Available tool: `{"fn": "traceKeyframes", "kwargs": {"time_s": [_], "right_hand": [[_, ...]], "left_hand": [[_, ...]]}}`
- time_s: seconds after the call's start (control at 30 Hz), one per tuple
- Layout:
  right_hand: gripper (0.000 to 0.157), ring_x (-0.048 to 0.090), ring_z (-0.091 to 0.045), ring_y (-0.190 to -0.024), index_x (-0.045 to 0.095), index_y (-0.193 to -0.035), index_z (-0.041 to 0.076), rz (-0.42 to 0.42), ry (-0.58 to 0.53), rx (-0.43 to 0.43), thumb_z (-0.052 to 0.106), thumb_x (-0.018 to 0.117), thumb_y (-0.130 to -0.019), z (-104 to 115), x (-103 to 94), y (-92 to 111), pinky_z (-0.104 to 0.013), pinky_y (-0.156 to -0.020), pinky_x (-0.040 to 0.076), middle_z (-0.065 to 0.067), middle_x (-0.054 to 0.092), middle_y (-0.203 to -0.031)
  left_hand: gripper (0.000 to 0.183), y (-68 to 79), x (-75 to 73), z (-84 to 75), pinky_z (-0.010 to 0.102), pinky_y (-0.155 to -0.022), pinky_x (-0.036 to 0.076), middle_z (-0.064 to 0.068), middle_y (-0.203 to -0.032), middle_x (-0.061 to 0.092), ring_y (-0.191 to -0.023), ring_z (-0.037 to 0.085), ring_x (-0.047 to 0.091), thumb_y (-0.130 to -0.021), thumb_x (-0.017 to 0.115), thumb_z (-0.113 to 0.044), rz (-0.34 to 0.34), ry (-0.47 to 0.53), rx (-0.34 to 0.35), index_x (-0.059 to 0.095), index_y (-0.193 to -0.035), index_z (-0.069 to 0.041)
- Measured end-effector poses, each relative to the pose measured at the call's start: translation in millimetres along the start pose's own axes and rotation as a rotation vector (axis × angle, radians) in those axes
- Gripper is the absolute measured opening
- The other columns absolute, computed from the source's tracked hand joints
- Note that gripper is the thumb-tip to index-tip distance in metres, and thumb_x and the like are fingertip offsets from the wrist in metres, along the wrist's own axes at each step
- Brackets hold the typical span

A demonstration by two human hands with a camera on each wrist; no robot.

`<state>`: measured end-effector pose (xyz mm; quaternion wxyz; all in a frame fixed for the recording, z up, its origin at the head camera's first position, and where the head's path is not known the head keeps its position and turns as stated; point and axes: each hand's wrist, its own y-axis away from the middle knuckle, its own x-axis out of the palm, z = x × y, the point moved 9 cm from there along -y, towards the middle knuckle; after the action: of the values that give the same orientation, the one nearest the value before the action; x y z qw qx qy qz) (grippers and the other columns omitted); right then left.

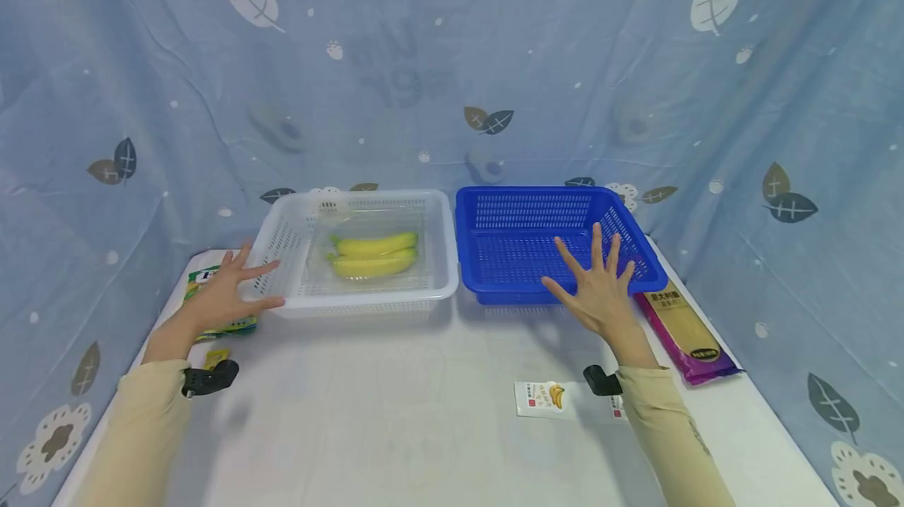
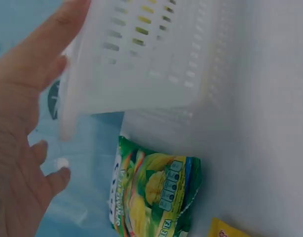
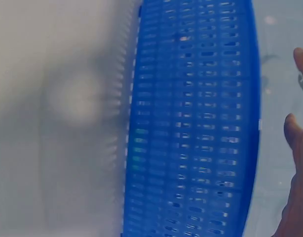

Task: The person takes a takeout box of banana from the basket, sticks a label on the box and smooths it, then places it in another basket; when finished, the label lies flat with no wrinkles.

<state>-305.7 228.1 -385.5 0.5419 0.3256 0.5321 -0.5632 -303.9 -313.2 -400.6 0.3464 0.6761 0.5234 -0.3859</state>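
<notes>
Fingers spread, my left hand is at the left side of a white plastic basket, its thumb and forefinger close by the rim. Inside that basket lies a clear tray with two yellow bananas in it. A green and yellow packet lies below the left hand, partly hidden by it in the head view. My right hand is over the front right part of a blue plastic basket, fingers splayed, holding nothing. In the right wrist view the blue basket's slotted side fills the middle.
A purple pack of pasta lies at the right, beside the blue basket. A small white sachet with a banana picture is on the white table; another is partly under the right wrist. A small yellow packet lies near the left wrist. Blue patterned cloth surrounds the table.
</notes>
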Motion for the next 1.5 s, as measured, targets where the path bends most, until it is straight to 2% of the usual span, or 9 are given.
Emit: {"fn": "traceKeyframes", "kwargs": {"time_s": [0.2, 0.33, 0.57, 0.8, 0.9, 1.0, 1.2, 1.3, 1.5], "right_hand": [[0.073, -0.021, -0.042, -0.139, 0.026, -0.152, 0.028, -0.019, -0.033, -0.061, 0.066, 0.042, -0.091, 4, 6.8, -9, -0.076, -0.102, 0.002, -0.009, -0.024, -0.157], [0.07, -0.018, -0.041, -0.141, 0.032, -0.15, 0.026, -0.03, -0.083, -0.1, 0.063, 0.044, -0.092, 9, 8.4, -15, -0.069, -0.108, 0.002, -0.013, -0.014, -0.159], [0.061, -0.015, -0.029, -0.144, 0.043, -0.145, 0.019, 0.026, -0.303, -0.09, 0.052, 0.05, -0.095, 23, 6.7, -24, -0.078, -0.097, 0.018, -0.008, 0.0, -0.161], [0.055, -0.004, -0.031, -0.145, 0.045, -0.144, 0.013, 0.103, -0.598, -0.07, 0.042, 0.051, -0.098, 41, 7.5, -35, -0.072, -0.106, 0.007, -0.007, 0.007, -0.161], [0.053, 0.013, -0.032, -0.144, 0.044, -0.144, 0.013, 0.137, -0.738, -0.071, 0.039, 0.051, -0.099, 50, 7.4, -39, -0.064, -0.11, 0.017, -0.006, 0.018, -0.159], [0.051, 0.026, -0.035, -0.14, 0.041, -0.145, 0.009, 0.205, -0.884, -0.072, 0.035, 0.046, -0.102, 63, 8.4, -43, -0.058, -0.11, 0.025, -0.011, 0.028, -0.155], [0.051, 0.027, -0.037, -0.139, 0.034, -0.148, 0.004, 0.42, -1.127, 0.002, 0.03, 0.04, -0.104, 89, 18.5, -50, -0.052, -0.108, 0.032, -0.016, 0.029, -0.154], [0.052, 0.028, -0.039, -0.138, 0.03, -0.149, 0.003, 0.497, -1.216, 0.067, 0.029, 0.04, -0.105, 98, 23.7, -52, -0.052, -0.105, 0.036, -0.02, 0.027, -0.154], [0.051, 0.036, -0.039, -0.134, 0.03, -0.148, -0.002, 0.543, -1.292, 0.209, 0.023, 0.041, -0.105, 104, 33.9, -57, -0.047, -0.1, 0.043, -0.025, 0.031, -0.15]], "left_hand": [[0.041, -3.4, -3.4, 3.0, 0.054, -0.085, 0.041, 0.026, -0.154, 0.017, -0.102, 0.043, 0.051, -0.072, 0.081, -0.044, 0.005, -0.034, 0.003, 0.073, -0.084, -0.006], [0.041, -3.2, -4.9, 5.4, 0.035, -0.067, 0.039, 0.026, -0.151, 0.022, -0.057, 0.019, 0.035, -0.067, 0.083, -0.046, -0.011, -0.045, -0.012, 0.061, -0.064, -0.012], [0.046, -5.1, -5.0, 6.5, 0.029, -0.059, 0.038, 0.025, -0.141, 0.044, -0.052, 0.016, 0.031, -0.067, 0.085, -0.042, -0.038, -0.039, -0.046, 0.065, -0.082, -0.003], [0.044, -6.2, -4.1, 8.2, 0.031, -0.061, 0.039, 0.026, -0.146, 0.035, -0.055, 0.018, 0.035, -0.068, 0.085, -0.039, -0.015, -0.039, -0.1, 0.067, -0.084, -0.003], [0.078, -6.0, -3.2, 8.4, 0.032, -0.062, 0.039, 0.018, -0.106, 0.066, -0.056, 0.018, 0.037, -0.068, 0.084, -0.041, 0.001, -0.044, -0.113, 0.057, -0.127, 0.003], [0.105, -6.1, -2.9, 8.3, 0.034, -0.065, 0.039, 0.007, -0.069, 0.058, -0.056, 0.018, 0.039, -0.068, 0.084, -0.043, 0.006, -0.043, -0.118, 0.032, -0.145, 0.005], [0.039, -8.4, -4.8, 8.7, 0.036, -0.068, 0.04, 0.024, -0.128, 0.052, -0.058, 0.019, 0.036, -0.068, 0.085, -0.04, -0.014, -0.048, -0.113, 0.066, -0.078, -0.007], [0.04, -8.1, -5.0, 8.9, 0.036, -0.069, 0.04, 0.027, -0.137, 0.044, -0.058, 0.019, 0.037, -0.066, 0.085, -0.043, -0.006, -0.05, -0.119, 0.067, -0.076, -0.009], [0.05, -9.2, -6.5, 5.4, 0.036, -0.068, 0.04, 0.018, -0.094, 0.063, -0.057, 0.019, 0.038, -0.07, 0.085, -0.036, -0.011, -0.046, -0.108, 0.064, -0.1, -0.002]]}}
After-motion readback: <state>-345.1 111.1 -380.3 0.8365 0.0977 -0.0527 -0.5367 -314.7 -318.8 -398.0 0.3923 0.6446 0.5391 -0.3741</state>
